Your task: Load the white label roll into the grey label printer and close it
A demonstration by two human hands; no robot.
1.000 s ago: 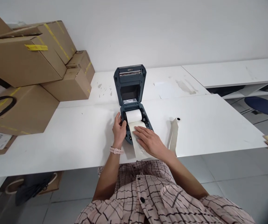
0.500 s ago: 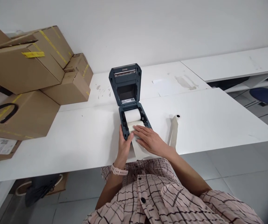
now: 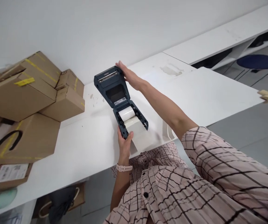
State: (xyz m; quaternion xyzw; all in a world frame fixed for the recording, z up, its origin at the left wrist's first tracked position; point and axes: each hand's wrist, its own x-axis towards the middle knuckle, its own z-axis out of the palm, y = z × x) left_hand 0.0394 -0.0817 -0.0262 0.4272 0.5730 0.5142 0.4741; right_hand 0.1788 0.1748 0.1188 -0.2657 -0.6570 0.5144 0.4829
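Observation:
A dark label printer [image 3: 115,107] sits on the white table, its lid [image 3: 111,85] raised. Inside the base lies a white label roll [image 3: 126,114], and its strip of labels [image 3: 138,133] runs out over the front towards the table edge. My left hand [image 3: 124,144] clasps the front left corner of the base, thumb beside the strip. Up at the lid's right upper corner, my right hand [image 3: 130,76] holds the edge, its fingers partly hidden behind it.
Cardboard boxes [image 3: 40,93] with yellow tape are stacked at the left of the white table [image 3: 89,140]. A blue stool seat [image 3: 257,61] stands at the far right. Something tan [image 3: 267,95] sticks out at the table's right corner.
My right hand has left the label strip and moved up to the lid's right edge. My left hand stays on the base. The view has tilted and shifted.

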